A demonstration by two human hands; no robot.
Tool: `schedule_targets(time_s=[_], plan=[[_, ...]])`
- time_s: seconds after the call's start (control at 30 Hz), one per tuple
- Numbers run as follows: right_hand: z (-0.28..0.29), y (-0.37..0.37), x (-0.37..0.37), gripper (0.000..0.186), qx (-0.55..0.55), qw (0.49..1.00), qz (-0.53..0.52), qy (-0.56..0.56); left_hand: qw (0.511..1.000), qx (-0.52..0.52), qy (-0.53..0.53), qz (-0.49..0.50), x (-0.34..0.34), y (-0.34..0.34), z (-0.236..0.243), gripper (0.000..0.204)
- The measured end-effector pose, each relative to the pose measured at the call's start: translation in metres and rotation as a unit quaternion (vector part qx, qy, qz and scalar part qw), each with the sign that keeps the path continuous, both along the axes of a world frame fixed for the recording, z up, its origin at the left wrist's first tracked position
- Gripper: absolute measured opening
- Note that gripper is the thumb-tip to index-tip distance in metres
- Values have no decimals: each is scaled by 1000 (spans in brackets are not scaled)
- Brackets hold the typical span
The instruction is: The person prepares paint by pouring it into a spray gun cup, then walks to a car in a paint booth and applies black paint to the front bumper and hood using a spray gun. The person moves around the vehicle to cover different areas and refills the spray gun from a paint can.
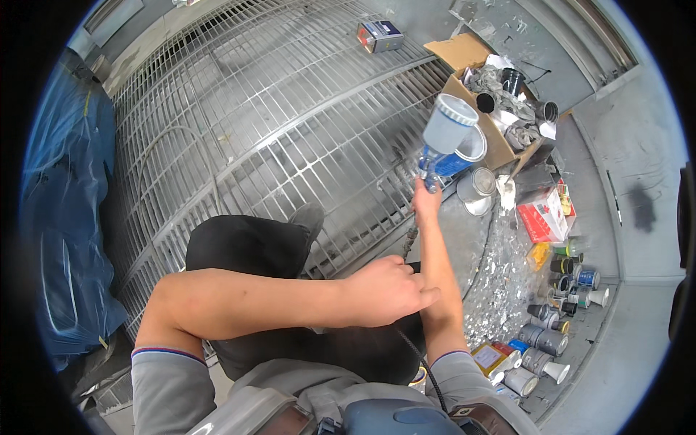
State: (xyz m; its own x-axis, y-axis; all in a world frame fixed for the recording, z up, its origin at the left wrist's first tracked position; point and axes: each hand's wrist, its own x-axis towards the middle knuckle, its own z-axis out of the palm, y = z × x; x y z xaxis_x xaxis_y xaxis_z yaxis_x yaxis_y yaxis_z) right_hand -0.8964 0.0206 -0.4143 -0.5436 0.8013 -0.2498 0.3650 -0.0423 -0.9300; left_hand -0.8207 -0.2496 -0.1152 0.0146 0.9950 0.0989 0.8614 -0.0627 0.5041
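My right hand (426, 199) is closed around the handle of a spray gun (428, 174), held out ahead and to the right. On top of the gun stands a translucent paint cup (449, 125) with a white lid, slightly tilted. A hose (410, 241) runs down from below the gun. My left hand (391, 291) lies across in front of my right forearm, its fingers curled. Whatever is inside those fingers is hidden. A dark cord (424, 362) shows below that hand. Just behind the gun is a blue and white can (458, 161).
Metal grating (290, 130) covers the floor. A cardboard box (497, 145) of crumpled waste and black cups stands at right, near an open tin (476, 190). Several paint cans (544, 339) line the right wall. Blue plastic sheeting (69, 217) hangs at left. A small box (380, 36) lies far ahead.
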Motion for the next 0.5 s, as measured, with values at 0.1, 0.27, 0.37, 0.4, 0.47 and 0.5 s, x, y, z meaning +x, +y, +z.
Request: schedule_targets(time_s=[0.1,0.27,0.37,0.4,0.47,0.5], plan=[[47,-38,0,26,-53,997,-1,-49,1000,13,8,13,0,-5,-1,35],[64,-29,-1,25,-60,998,26,16,999,21,25,10,3,-1,-4,34],[60,-35,4,25,-102,994,4,-43,1000,23,15,13,1,-2,1,34],[59,-42,8,24,-158,987,19,-22,1000,24,12,14,3,-4,1,34],[64,-37,4,22,-110,993,28,3,1000,20,11,18,4,-3,0,34],[63,-33,-1,22,-88,996,30,16,1000,14,13,17,-1,-2,2,34]])
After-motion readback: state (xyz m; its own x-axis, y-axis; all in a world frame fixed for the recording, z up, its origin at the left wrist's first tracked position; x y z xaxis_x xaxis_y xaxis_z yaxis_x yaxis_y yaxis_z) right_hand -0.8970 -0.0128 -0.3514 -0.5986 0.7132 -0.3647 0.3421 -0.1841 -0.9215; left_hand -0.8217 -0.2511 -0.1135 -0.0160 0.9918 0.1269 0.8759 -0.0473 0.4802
